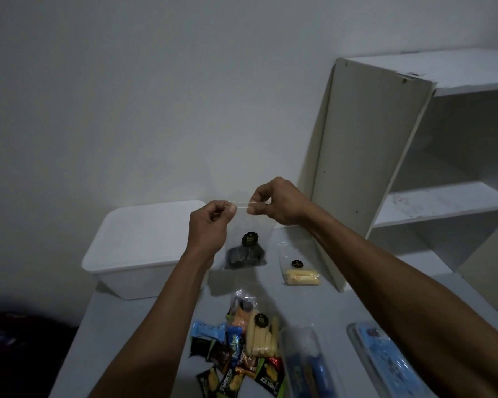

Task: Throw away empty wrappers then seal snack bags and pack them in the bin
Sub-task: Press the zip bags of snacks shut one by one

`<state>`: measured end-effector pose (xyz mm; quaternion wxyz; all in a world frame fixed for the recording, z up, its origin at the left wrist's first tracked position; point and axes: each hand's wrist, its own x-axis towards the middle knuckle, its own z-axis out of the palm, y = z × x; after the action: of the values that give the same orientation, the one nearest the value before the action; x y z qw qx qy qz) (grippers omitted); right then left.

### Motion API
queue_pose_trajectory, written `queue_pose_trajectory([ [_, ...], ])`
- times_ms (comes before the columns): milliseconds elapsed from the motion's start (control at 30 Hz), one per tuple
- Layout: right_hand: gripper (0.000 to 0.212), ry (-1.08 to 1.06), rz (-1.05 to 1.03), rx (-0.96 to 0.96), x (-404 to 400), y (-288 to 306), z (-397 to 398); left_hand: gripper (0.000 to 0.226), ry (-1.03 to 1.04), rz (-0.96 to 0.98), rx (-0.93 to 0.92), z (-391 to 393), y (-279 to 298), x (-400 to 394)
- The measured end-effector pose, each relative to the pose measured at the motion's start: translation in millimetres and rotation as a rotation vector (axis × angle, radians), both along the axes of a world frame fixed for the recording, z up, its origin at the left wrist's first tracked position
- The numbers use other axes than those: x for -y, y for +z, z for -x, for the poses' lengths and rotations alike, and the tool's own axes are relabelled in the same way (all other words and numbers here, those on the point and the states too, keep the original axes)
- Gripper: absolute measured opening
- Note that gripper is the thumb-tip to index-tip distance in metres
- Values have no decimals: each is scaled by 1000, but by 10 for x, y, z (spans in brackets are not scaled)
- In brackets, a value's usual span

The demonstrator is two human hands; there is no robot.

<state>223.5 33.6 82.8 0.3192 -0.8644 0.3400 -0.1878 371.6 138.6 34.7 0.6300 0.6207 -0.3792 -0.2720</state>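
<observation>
I hold a clear zip bag of dark cookies (245,252) up above the table. My left hand (210,225) pinches the left end of its top strip and my right hand (273,201) pinches the right end. The bag hangs between them with a black round sticker on its front. Behind it on the left stands a white plastic bin (133,245), open at the top. A second clear bag with yellow sticks (299,271) lies on the table to the right. Nearer to me lies a pile of small snack packets and wrappers (239,354).
A white shelf unit (414,168) stands at the right, its side panel close behind my right hand. Two clear bags with blue items (305,366) (385,357) lie at the front right of the grey table (144,326). A dark heap sits low on the left.
</observation>
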Motion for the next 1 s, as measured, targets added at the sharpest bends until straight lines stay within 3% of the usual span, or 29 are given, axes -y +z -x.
queue_pose_trajectory([
  [533,13,-79,-60,90,37,-35,120,7,34,9,-39,-70,-6,25],
  [1000,19,-173,-354,327,45,-158,248,11,34,-9,-75,-136,-26,-2],
])
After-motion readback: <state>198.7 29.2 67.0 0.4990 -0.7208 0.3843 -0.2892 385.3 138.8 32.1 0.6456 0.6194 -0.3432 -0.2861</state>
